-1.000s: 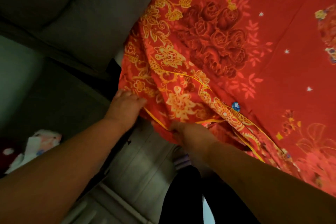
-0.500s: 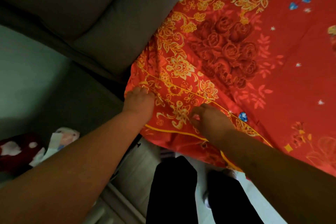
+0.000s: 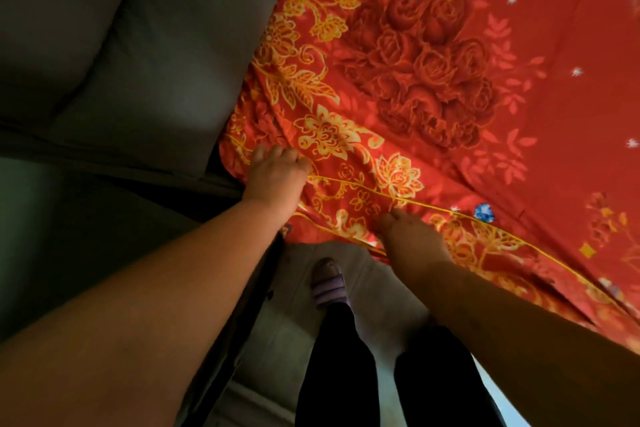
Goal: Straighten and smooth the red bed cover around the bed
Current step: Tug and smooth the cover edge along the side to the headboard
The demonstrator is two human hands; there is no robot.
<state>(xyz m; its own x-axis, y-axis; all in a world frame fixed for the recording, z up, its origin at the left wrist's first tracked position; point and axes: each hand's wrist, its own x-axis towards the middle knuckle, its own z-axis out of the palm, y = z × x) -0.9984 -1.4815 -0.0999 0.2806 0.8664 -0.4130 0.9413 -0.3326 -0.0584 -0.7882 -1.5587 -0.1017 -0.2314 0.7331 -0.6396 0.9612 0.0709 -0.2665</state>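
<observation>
The red bed cover [image 3: 450,80], printed with gold flowers and dark roses, fills the upper right and hangs over the bed's near corner. My left hand [image 3: 275,178] rests on its left corner, fingers curled down onto the cloth near the yellow piping. My right hand [image 3: 408,236] presses on the hanging border a little lower and to the right, fingertips pinching into the fabric. Small folds run through the cloth between and above the two hands. Whether either hand truly grips the cloth is hard to tell.
A grey padded headboard [image 3: 138,45] stands to the left, tight against the cover's edge. Below are my black trouser legs [image 3: 336,357], a purple slipper [image 3: 327,284] on the pale floor, and a dark bed frame edge [image 3: 242,322].
Both hands have slid up from under the hanging edge onto the top of the corner. The bunched corner now lies flatter, and the view has moved closer.
</observation>
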